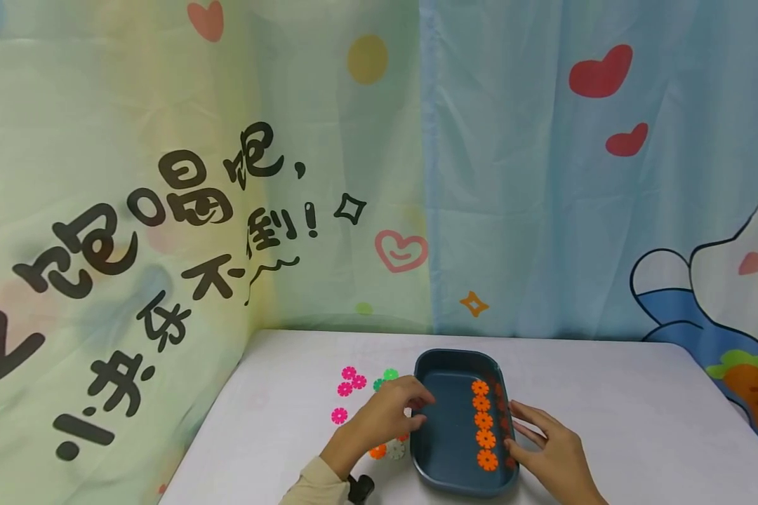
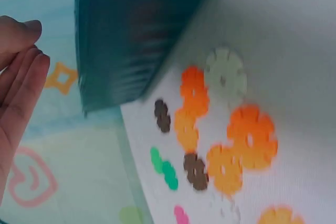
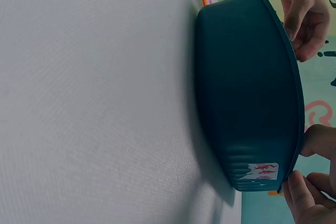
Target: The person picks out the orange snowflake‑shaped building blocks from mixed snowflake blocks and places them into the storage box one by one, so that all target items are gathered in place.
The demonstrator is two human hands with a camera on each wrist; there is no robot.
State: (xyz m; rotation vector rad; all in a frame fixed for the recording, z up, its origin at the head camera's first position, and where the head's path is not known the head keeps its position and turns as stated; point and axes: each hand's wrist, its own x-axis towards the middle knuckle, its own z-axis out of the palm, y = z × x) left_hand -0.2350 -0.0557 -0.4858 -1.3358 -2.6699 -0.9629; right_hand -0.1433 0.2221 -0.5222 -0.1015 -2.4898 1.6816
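Yellow-green curtain (image 1: 328, 140) with black lettering (image 1: 128, 258); blue curtain (image 1: 499, 175) with red hearts (image 1: 601, 74); white tabletop (image 1: 613, 407) below.

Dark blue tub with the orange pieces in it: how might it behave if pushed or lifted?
The tub is probably stiff: its walls and rim keep a clean shape. It seems unlikely to tip, being wide and fairly shallow. The orange pieces lie in a row with bare tub floor beside them, so tilting it might make them slide.

Head view: flower pieces (image 1: 402, 438) are partly covered by left hand (image 1: 388, 410); printed animal (image 1: 726, 287) is cut by right edge. Left wrist view: tray (image 2: 131, 35) is blurred, cropped at top.
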